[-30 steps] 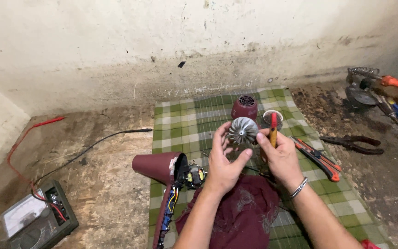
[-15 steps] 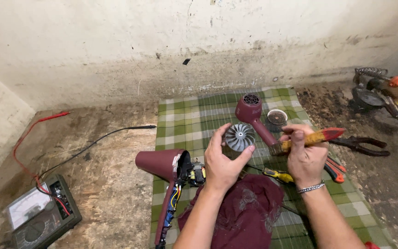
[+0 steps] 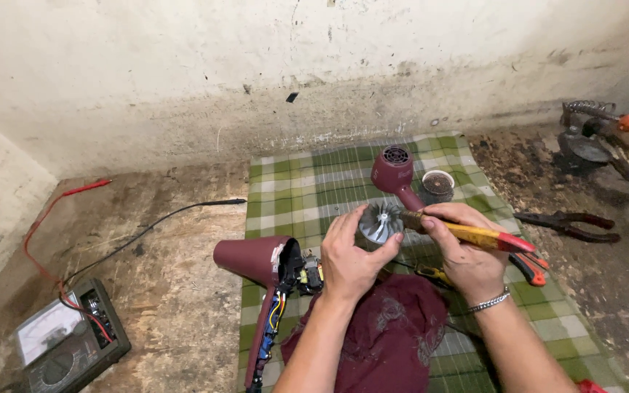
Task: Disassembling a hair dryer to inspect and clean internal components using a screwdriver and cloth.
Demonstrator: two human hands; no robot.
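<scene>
step: hair dryer stripped down; fan (image 3: 380,222) is out of the housing and being worked on with a tool (image 3: 475,234). Judging by the grip, this is a prying or cleaning pass at the fan hub.
next move: my read, it calls for a steady fan and light pressure at the tool tip; a slip would land on the thin blades.
left hand (image 3: 349,258): curled about halfway closed, fingers wrapped round the fan's rim from below and the side, thumb on the near edge. Fan sits tilted, blades facing up and away.
right hand (image 3: 467,255): closed round the yellow-and-red handle of the tool, tip pointed left at the fan. Whether the tip touches the fan, cannot tell; the fingers hide it.
fan position: between the two hands, above the cloth (image 3: 307,189), not resting on it.
left of left hand: open dryer body (image 3: 256,260), wires spilling out the back, just beside the wrist.
beyond the hands: maroon nozzle part (image 3: 394,171) and a small round cap (image 3: 438,183), near each other on the cloth.
under right hand: red-handled pliers (image 3: 529,266), partly covered.
far right: dark pliers (image 3: 566,224) on the floor, well apart.
far left: multimeter (image 3: 67,346) with red lead, well apart.
below wrists: maroon cap (image 3: 380,335).
</scene>
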